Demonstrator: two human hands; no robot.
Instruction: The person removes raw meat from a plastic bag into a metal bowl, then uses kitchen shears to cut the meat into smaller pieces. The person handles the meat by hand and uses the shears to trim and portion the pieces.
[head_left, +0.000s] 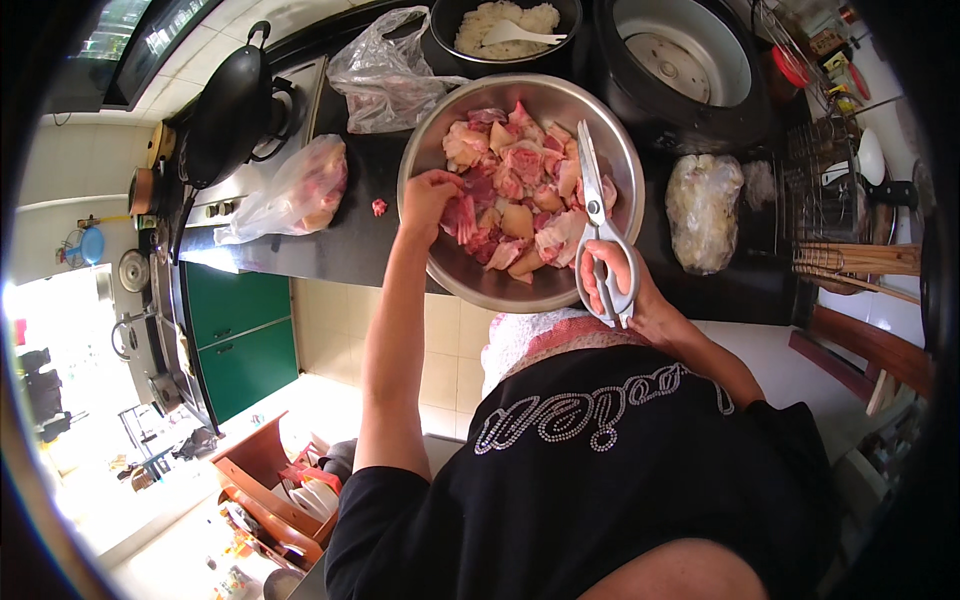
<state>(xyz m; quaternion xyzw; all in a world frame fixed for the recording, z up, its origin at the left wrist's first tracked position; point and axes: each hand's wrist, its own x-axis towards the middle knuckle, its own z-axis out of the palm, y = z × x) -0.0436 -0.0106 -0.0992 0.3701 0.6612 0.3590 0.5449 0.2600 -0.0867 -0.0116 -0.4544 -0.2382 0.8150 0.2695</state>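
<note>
A wide stainless steel bowl (628, 150) full of raw, skin-on meat chunks (517, 214) stands on the dark counter in front of me. My left hand (430, 201) reaches over its left rim, fingers pinching a strip of red meat (459, 219). Grey-handled kitchen scissors (589, 161) are in my right hand (651, 304), which is at the bowl's lower right rim. Their blades point away from me above the meat and look nearly together. One small meat scrap (379, 207) lies on the counter left of the bowl.
Left are a bag of meat (319, 184), another plastic bag (386, 75) and a black wok (229, 116). Behind the bowl sit a pot of rice (510, 26) and an open cooker (675, 64). A wrapped pale bundle (703, 214) and a wire rack (817, 187) are right.
</note>
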